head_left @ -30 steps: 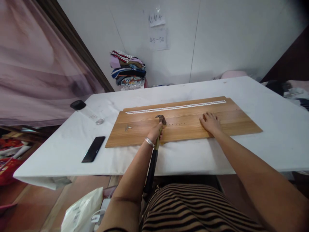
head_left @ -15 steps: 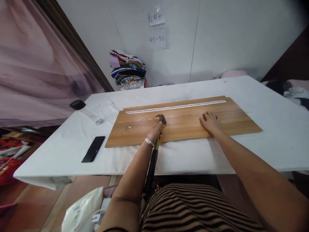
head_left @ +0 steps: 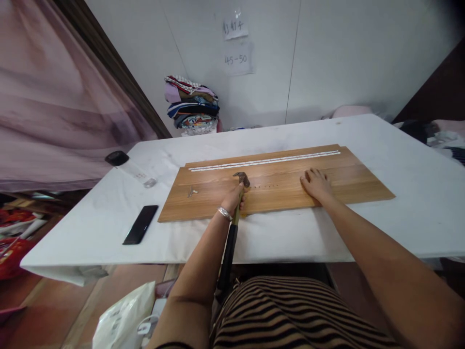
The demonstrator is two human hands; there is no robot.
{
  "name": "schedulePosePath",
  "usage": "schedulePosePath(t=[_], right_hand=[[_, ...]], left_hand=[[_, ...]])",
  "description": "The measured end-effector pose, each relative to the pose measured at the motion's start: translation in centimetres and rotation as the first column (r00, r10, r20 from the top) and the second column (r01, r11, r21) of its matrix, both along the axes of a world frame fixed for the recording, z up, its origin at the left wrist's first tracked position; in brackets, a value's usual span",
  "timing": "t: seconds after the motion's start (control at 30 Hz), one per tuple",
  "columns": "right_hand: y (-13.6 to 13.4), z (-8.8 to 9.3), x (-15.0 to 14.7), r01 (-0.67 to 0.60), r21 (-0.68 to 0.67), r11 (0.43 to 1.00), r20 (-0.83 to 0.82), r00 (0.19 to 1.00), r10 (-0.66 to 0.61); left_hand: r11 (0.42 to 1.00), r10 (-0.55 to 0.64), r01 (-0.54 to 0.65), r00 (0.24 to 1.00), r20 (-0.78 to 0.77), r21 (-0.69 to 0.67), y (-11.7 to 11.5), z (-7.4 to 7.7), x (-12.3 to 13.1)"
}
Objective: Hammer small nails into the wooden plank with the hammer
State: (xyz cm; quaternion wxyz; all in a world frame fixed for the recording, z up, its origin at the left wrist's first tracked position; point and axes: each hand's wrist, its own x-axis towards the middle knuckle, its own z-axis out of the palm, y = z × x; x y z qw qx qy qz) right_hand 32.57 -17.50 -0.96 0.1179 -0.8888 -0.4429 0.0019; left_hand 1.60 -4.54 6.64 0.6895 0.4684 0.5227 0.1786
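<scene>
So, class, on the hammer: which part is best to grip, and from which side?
Probably the black grip at the near end of the hammer, coming from the right. It is long, straight and uncovered, pointing back toward the person. The left hand wraps the handle just below the head, and the left forearm runs along the grip's left side, leaving the right more open.

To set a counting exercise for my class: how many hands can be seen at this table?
2. The left hand grips the hammer near its head; the right hand rests on the wooden board. No other hands show.
</scene>
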Motion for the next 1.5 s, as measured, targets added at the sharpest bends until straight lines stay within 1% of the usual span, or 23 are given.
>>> schedulePosePath(t=[0.2,0.3,0.47,0.73,0.97,1.17,1.33,1.5], right_hand=[[0.06,-0.36,0.22,-0.004,0.023,1.0,0.008,1.0,0.004],[0.04,-0.31,0.17,-0.009,0.025,1.0,0.009,1.0,0.009],[0.06,-0.16,0.12,-0.009,0.009,1.0,0.003,1.0,0.009],[0.1,-0.09,-0.04,0.013,0.003,1.0,-0.006,1.0,-0.013],[0.06,-0.34,0.1,-0.003,0.04,0.999,-0.003,1.0,0.003],[0.09,-0.33,0.09,0.005,0.009,1.0,-0.006,1.0,-0.005],[0.09,-0.27,0.09,-0.003,0.035,0.999,-0.013,1.0,0.003],[0.03,-0.09,0.01,-0.001,0.028,1.0,-0.01,1.0,0.001]], left_hand=[[1.0,-0.006,0.006,1.0,-0.011,-0.003,-0.23,0.28,0.09],[1.0,-0.004,0.004,1.0,0.0,-0.006,-0.23,0.23,0.14],[1.0,0.009,-0.009,0.999,-0.034,0.005,-0.26,0.1,0.27],[1.0,-0.009,0.01,0.999,-0.048,0.002,-0.56,0.66,0.34],[1.0,-0.003,0.004,0.999,-0.041,0.016,-0.57,0.89,0.36],[1.0,0.007,-0.006,0.998,-0.058,0.02,-0.41,0.45,0.31],[1.0,-0.006,0.006,1.0,-0.026,0.016,-0.27,-0.01,0.24],[1.0,-0.016,0.017,0.999,-0.039,0.017,-0.2,-0.07,0.24]])
